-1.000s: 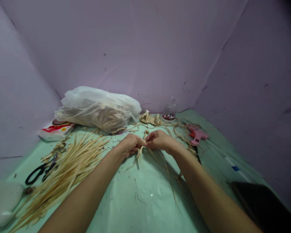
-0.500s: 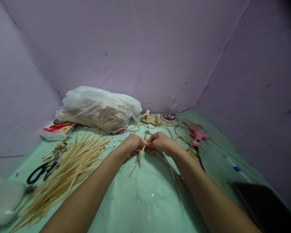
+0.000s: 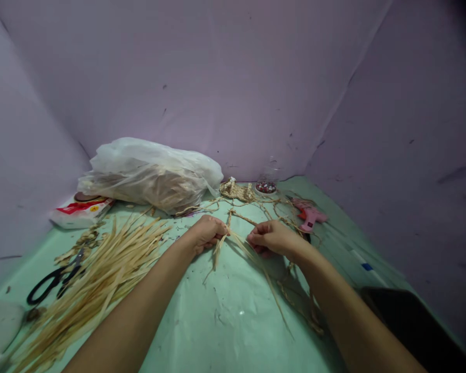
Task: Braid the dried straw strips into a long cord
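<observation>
My left hand (image 3: 208, 234) is closed, its thumb and forefinger pinching a straw-coloured fibre cord (image 3: 229, 218) where its loose ends split. Two bunches of flat strands come out below the pinch. A short bunch (image 3: 217, 254) hangs under my left fingertips, and a longer strand (image 3: 270, 282) slants down to the right over the cloth. My right hand (image 3: 271, 238) is curled with its fingertips together, just right of the split. Whether a strand is between those fingers I cannot make out. Twisted cord (image 3: 244, 218) runs from the top of the piece towards my right hand.
Dry fibre strips (image 3: 112, 274) and black-handled scissors (image 3: 58, 280) lie left. Behind are a plastic bag (image 3: 151, 176), a woven piece (image 3: 236, 191) and a tub of beads (image 3: 266, 187). A pink glue gun (image 3: 312, 215) lies right, a dark flat object (image 3: 411, 326) nearer.
My right hand has drawn away to the right from my left, leaving a gap between them. The strands below the pinch have spread apart. My left hand keeps its hold.
</observation>
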Demonstrator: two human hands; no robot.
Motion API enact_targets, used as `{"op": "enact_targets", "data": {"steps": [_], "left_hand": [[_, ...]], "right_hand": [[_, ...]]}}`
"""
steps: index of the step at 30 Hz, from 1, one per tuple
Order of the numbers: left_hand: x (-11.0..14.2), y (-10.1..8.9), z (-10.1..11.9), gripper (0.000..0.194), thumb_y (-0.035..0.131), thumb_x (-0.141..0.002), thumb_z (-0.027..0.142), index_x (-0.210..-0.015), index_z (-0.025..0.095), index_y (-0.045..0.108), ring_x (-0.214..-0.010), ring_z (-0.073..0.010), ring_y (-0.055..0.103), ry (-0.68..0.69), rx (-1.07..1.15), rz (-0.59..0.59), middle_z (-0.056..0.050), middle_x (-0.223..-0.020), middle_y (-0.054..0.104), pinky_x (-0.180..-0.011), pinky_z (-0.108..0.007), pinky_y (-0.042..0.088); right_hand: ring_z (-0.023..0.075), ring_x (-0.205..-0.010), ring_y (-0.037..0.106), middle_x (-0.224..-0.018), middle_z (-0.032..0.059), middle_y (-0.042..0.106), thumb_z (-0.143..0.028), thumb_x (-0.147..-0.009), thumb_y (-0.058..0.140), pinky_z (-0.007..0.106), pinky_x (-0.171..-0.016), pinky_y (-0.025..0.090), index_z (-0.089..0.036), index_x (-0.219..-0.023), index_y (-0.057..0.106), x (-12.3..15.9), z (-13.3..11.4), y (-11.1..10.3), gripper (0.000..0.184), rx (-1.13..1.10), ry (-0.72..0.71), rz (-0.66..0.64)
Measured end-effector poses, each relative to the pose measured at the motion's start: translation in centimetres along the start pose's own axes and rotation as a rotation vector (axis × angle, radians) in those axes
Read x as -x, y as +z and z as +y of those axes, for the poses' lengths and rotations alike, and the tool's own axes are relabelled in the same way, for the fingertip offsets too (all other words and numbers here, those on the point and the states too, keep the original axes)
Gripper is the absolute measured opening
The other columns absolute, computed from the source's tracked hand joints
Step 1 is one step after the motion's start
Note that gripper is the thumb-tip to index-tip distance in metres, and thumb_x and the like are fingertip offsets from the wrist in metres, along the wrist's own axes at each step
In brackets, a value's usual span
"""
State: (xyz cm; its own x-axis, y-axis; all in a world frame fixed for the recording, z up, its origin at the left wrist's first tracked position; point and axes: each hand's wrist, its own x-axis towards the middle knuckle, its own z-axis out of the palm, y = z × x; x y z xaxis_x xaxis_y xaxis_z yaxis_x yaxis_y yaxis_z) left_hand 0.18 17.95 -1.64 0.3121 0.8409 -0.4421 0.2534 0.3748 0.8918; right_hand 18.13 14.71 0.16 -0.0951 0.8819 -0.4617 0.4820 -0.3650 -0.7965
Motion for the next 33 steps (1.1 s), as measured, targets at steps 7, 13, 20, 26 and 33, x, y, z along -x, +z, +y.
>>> {"op": "enact_targets", "data": {"steps": [7,13,20,26,33], "left_hand": [[0.2,0.2,0.3,0.01,0.056,-0.056,0.021,-0.059,0.013,0.052,-0.031,-0.0011,0.02,-0.001,-0.005,-0.002,0.008,-0.039,0.032,-0.033,-0.017,0.008],[0.2,0.3,0.3,0.014,0.058,-0.054,0.023,-0.058,0.014,0.049,-0.031,-0.0008,0.02,-0.004,-0.013,-0.001,0.008,-0.04,0.032,-0.033,-0.016,0.008],[0.4,0.4,0.3,0.011,0.056,-0.054,0.022,-0.057,0.014,0.049,-0.03,-0.001,0.02,-0.013,-0.018,0.011,0.007,-0.04,0.034,-0.033,-0.017,0.008],[0.5,0.5,0.5,0.01,0.055,-0.054,0.021,-0.056,0.014,0.049,-0.03,-0.0008,0.02,-0.003,-0.018,0.008,0.008,-0.04,0.032,-0.033,-0.017,0.007],[0.5,0.2,0.4,0.01,0.055,-0.053,0.02,-0.058,0.014,0.049,-0.031,-0.0007,0.021,-0.014,-0.008,0.001,0.008,-0.041,0.033,-0.033,-0.016,0.007]], "right_hand": [[0.0048,-0.039,0.038,-0.043,-0.0036,0.047,-0.022,-0.059,0.061,0.016,-0.039,0.03,-0.012,-0.059,0.06,0.1,1.0,0.1,0.009,0.197,-0.098,0.01],[0.0049,-0.038,0.037,-0.041,-0.0045,0.046,-0.019,-0.057,0.06,0.016,-0.039,0.028,-0.013,-0.055,0.058,0.4,0.6,0.1,0.007,0.185,-0.078,-0.012],[0.005,-0.039,0.036,-0.042,-0.0041,0.047,-0.02,-0.055,0.06,0.016,-0.04,0.028,-0.014,-0.056,0.06,0.3,0.9,-0.1,0.006,0.217,-0.095,-0.025],[0.0053,-0.041,0.036,-0.046,-0.003,0.049,-0.019,-0.054,0.057,0.017,-0.04,0.028,-0.013,-0.057,0.061,0.6,0.5,-0.1,0.008,0.266,-0.096,-0.042],[0.0077,-0.046,0.042,-0.049,-0.0015,0.052,-0.021,-0.052,0.06,0.018,-0.042,0.029,-0.014,-0.062,0.067,1.3,-0.3,-0.9,0.014,0.432,-0.096,-0.057]]}}
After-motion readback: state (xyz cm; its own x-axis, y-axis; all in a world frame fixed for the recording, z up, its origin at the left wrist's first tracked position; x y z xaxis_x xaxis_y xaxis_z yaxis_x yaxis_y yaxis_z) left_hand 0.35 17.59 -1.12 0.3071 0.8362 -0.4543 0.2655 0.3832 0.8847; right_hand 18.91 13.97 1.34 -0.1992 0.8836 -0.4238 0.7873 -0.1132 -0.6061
